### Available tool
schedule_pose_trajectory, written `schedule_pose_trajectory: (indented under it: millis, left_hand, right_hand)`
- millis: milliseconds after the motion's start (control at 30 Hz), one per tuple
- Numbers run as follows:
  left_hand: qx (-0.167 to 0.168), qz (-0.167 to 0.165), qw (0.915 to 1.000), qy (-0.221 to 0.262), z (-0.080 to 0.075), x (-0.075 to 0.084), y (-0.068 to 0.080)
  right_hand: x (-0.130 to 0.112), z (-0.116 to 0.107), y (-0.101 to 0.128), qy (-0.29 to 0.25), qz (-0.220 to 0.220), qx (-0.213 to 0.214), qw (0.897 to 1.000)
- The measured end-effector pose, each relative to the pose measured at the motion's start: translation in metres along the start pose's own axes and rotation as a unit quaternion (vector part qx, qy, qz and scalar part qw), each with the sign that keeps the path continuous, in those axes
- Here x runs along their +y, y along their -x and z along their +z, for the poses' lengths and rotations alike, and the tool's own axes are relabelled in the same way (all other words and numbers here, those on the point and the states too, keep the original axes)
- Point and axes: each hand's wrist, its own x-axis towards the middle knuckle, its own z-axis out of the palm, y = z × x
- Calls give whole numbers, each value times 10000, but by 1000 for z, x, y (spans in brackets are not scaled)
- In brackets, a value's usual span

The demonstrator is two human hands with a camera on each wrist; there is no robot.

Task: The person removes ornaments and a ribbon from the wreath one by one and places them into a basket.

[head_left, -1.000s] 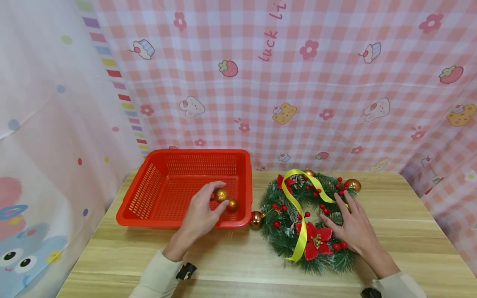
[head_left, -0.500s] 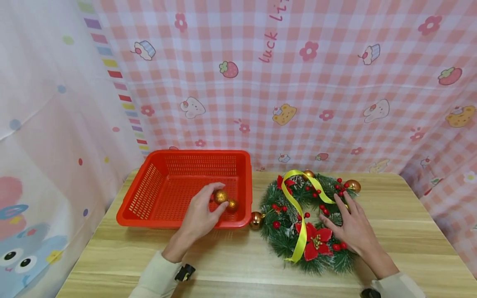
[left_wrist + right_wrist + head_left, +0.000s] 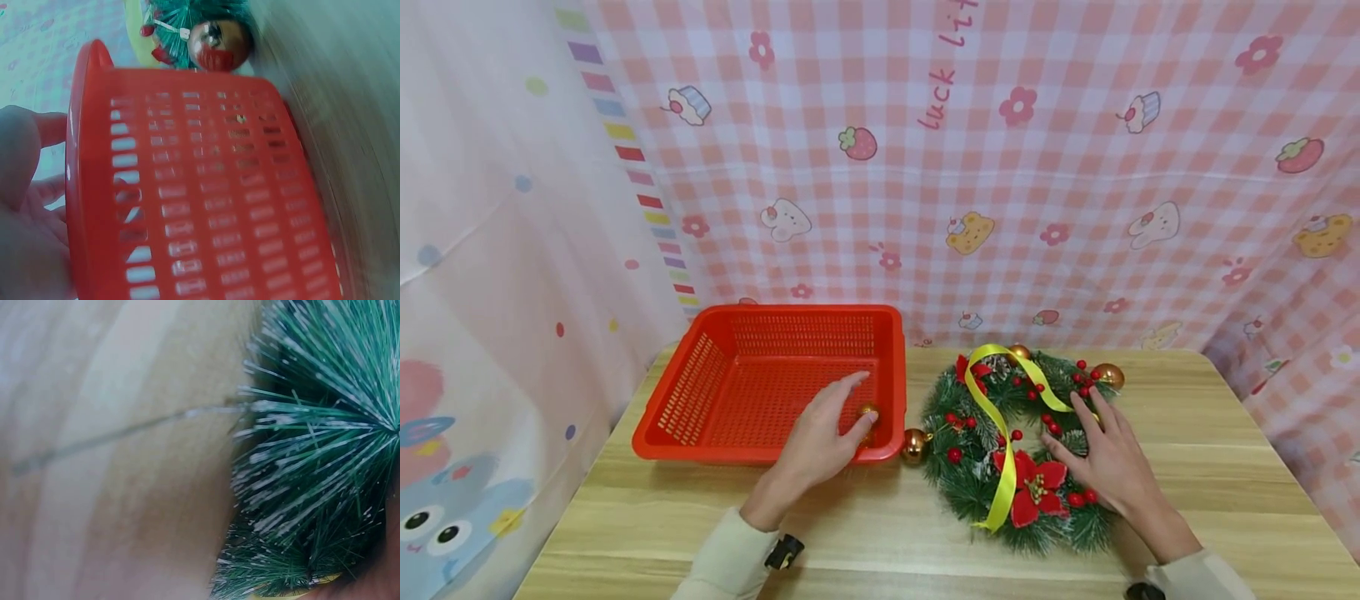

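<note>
My left hand [image 3: 818, 442] reaches over the front right of a red plastic basket [image 3: 688, 400], its thumb and fingers apart. Beside the thumb is a small gold glitter ball [image 3: 868, 410], partly covered; I see no clear pinch on it. The other gold ball is out of sight. My right hand [image 3: 1116, 467], fingers spread, rests on the right side of a green Christmas wreath [image 3: 951, 492]. A yellow ribbon [image 3: 1006, 483], red berries and a red poinsettia [image 3: 1033, 496] lie on the wreath. The left wrist view shows the basket's slotted wall [image 3: 219, 206] between camera and contents.
Shiny copper balls edge the wreath: one copper ball [image 3: 914, 447] at its left by the basket, another copper ball [image 3: 1108, 376] at its upper right. Both basket and wreath stand on a wooden table [image 3: 1225, 467]. A pink checked curtain [image 3: 880, 192] hangs behind.
My left hand has moved rightward in the basket; the gold ball that showed between its fingers and thumb is out of sight. My right hand has stayed on the wreath.
</note>
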Motion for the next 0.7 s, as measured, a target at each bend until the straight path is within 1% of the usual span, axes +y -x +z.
schedule_pose_trajectory:
  millis: [233,400,500,700]
  left_hand:
    - [-611,-49,9974,-392,18,10,-5]
    - [-1018,-169,9901,-948,27,13,-8]
    - [-1168,-220,9858,-1186,28,14,-9]
    - [-1346,-188,9803,-1432,29,14,-7]
  right_hand:
    - [0,-1,0,-28,25,-52,10000]
    - [2,-3,2,-84,20,-84,9999]
    - [3,-5,0,-116,-3,-117,9999]
    - [6,-5,-2,-145,-37,-270,9995]
